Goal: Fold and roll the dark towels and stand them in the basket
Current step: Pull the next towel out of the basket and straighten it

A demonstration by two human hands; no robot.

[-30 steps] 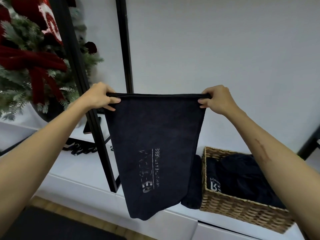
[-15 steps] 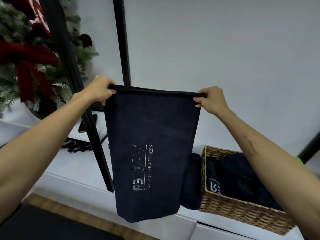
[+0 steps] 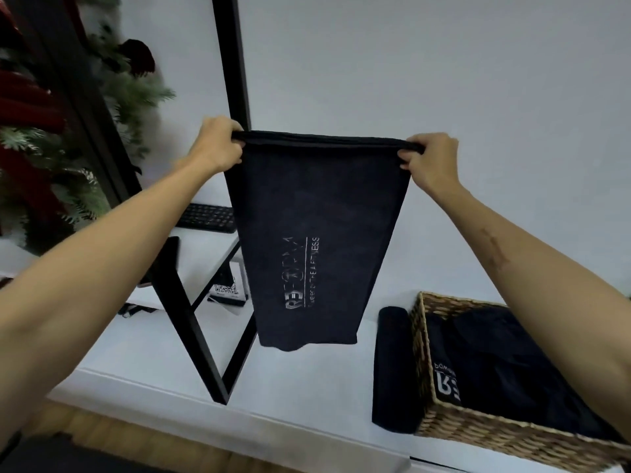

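Dark towel (image 3: 321,233) hangs in the air, up and left of the wicker basket (image 3: 478,428), clear of the white counter (image 3: 300,380). Left hand (image 3: 215,145) and right hand (image 3: 432,162) each have fingers clamped on a top corner. Soft, light, limp cloth, probably doubled over; corners are the right hold. A rolled towel (image 3: 392,367) lies against the basket's left wall; more dark towels inside.
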